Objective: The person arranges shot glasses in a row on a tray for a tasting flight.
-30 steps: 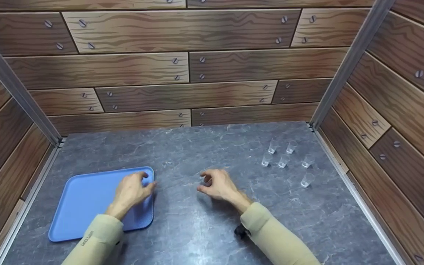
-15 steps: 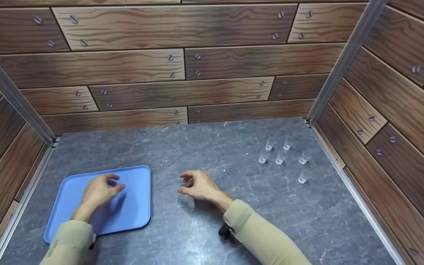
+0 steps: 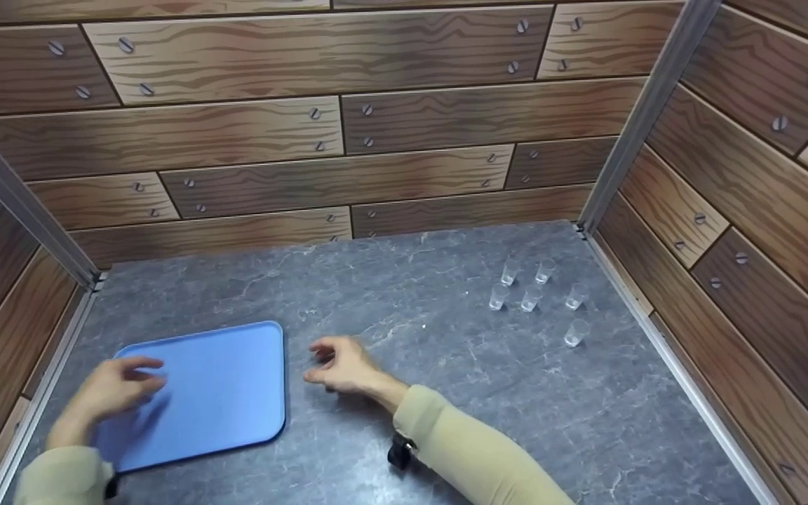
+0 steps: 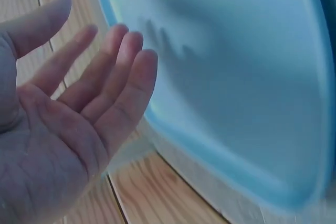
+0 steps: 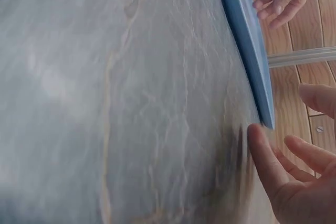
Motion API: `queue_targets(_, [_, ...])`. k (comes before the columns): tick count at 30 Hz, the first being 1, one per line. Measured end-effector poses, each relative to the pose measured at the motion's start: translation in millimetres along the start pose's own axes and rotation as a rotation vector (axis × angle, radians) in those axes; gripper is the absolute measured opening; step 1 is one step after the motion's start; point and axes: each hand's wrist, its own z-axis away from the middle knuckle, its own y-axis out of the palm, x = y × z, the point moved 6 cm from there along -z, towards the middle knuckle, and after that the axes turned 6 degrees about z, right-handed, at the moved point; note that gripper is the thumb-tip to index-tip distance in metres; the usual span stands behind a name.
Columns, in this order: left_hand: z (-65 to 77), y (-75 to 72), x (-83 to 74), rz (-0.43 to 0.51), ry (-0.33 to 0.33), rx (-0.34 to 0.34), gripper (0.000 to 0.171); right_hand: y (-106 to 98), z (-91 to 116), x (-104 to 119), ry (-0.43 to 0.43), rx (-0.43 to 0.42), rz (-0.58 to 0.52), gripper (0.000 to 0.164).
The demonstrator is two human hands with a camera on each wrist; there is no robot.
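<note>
A blue rectangular tray [image 3: 214,393] lies flat at the left of the grey marbled table. Over its left side hovers my left hand [image 3: 113,389], fingers loosely bent and holding nothing; the left wrist view shows the bare palm [image 4: 58,140] with the tray [image 4: 252,77] beyond it and the hand's shadow on the tray. My right hand [image 3: 344,365] is just to the right of the tray's right edge, fingers relaxed, nothing in them. In the right wrist view its fingers [image 5: 268,166] are close to the tray's corner.
Several small clear glasses [image 3: 531,299] stand in a loose group at the right back of the table [image 3: 404,280]. Wood-print walls [image 3: 221,133] with metal corner posts [image 3: 646,119] enclose the back and sides.
My left hand has moved left across the tray, from its right side to its left. My right hand has also shifted left, nearer the tray. The glasses and tray stay put.
</note>
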Motion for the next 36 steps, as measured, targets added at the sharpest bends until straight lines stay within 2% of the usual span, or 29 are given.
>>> queue_targets(4, [8.2, -21.6, 18.1, 0.003, -0.045, -0.027, 0.058, 13, -3, 4, 0.036, -0.013, -0.053, 0.058])
queue_targets(8, [10.3, -37.0, 31.1, -0.084, -0.063, -0.094, 0.053, 26, -5, 8, 0.072, -0.017, -0.126, 0.059])
queue_targets(11, [11.8, -42.6, 41.7, -0.134, -0.08, -0.122, 0.052, 35, -5, 10, 0.111, -0.007, -0.185, 0.059])
queue_targets(16, [15.0, -47.0, 59.4, -0.169, -0.099, -0.105, 0.052, 45, -6, 12, 0.178, -0.001, -0.267, 0.061])
queue_targets(19, [14.1, -46.4, 68.2, -0.09, -0.117, -0.069, 0.053, 49, -9, 15, 0.193, -0.008, -0.285, 0.064])
queue_targets(22, [12.2, -44.0, 76.2, 0.032, -0.149, -0.033, 0.058, 52, -11, 18, 0.203, -0.023, -0.274, 0.067])
queue_targets(24, [11.4, -43.6, 81.7, 0.081, -0.173, -0.024, 0.06, 54, -13, 19, 0.213, -0.033, -0.27, 0.068])
queue_targets(31, [7.6, -45.2, 94.9, 0.16, -0.211, -0.009, 0.061, 58, -16, 24, 0.234, -0.114, -0.188, 0.065])
queue_targets(32, [7.0, -45.7, 95.2, 0.158, -0.212, -0.008, 0.06, 58, -16, 25, 0.229, -0.127, -0.161, 0.064])
queue_targets(36, [7.3, -45.9, 98.3, 0.183, -0.23, 0.001, 0.056, 69, -33, 9, 0.172, -0.173, 0.059, 0.061])
